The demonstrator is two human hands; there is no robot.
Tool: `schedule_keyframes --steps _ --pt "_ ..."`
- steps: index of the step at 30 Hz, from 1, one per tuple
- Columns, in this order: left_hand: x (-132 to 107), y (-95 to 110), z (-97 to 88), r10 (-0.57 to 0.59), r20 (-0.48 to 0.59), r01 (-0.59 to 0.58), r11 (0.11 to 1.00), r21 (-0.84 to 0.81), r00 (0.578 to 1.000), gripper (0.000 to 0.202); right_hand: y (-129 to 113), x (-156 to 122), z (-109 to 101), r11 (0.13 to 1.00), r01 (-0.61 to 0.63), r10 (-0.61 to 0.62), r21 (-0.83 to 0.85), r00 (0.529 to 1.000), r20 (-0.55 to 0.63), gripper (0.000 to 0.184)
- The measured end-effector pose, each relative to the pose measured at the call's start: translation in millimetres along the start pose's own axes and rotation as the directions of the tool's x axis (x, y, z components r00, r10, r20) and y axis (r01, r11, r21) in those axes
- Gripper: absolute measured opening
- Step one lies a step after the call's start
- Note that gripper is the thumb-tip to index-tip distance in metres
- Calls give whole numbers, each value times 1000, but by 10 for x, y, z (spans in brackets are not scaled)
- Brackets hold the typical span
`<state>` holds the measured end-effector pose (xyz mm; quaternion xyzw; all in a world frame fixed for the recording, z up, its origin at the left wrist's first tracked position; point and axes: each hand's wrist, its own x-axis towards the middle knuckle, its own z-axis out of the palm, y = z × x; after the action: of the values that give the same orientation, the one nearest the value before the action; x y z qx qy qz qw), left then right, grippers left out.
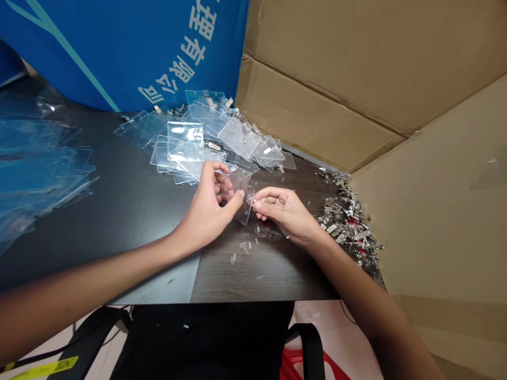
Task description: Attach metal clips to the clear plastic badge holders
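My left hand (216,198) grips a clear plastic badge holder (242,211) between thumb and fingers, with the holder's punched edge turned to the right. At that edge my right hand (283,208) pinches something small and shiny; the fingers cover most of it, so its kind cannot be made out. Small clear plastic strips (247,245) lie scattered on the table below both hands. Behind my left hand is a loose pile of clear badge holders (185,141), several with metal clips attached.
A heap of metal badge clips (348,227) lies at the right, along a cardboard wall (435,227). Stacked clear plastic holders (35,174) cover the table's left side. A blue printed panel (119,47) and a cardboard box (317,105) stand at the back of the dark table (130,211).
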<state>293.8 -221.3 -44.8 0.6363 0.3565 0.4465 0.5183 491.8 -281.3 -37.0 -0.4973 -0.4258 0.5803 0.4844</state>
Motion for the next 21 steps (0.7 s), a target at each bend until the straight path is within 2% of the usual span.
schedule_keyframes --steps 8,12,15,18,21 --pt "11 -14 -21 -36 24 37 999 -39 999 49 -15 16 -40 994 -2 -3 106 999 46 39" --pt "-4 -6 -24 -18 83 23 998 -63 996 56 -8 15 -43 988 -25 12 152 996 87 35" --pt "-4 25 -33 1 128 6 999 -52 992 46 -10 1 -39 983 -45 24 178 993 119 29" --pt "9 40 -52 -32 147 44 996 -74 989 39 -32 -22 -32 988 -34 8 153 987 162 29" --pt "15 29 -66 -89 164 113 983 -144 982 43 -58 -44 -15 996 59 -67 64 988 136 30"
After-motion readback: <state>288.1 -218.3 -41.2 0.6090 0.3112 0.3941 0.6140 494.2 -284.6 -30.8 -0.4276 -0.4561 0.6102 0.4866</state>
